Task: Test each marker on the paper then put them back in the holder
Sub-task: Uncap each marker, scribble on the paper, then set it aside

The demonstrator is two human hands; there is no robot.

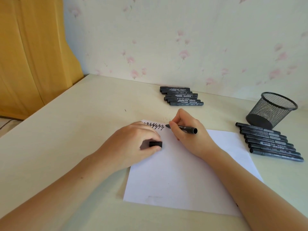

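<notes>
Right hand (186,130) pinches the uncapped marker (182,128), fingers curled around the barrel, tip down on the paper (191,172) just beside a row of black zigzags (154,126). Left hand (133,144) rests on the sheet's edge, fingertips gripping the cap (155,144). Mesh holder (270,110) stands far right.

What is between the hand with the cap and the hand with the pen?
In the head view, bare white paper lies between the left hand holding the cap and the right hand holding the marker.
</notes>
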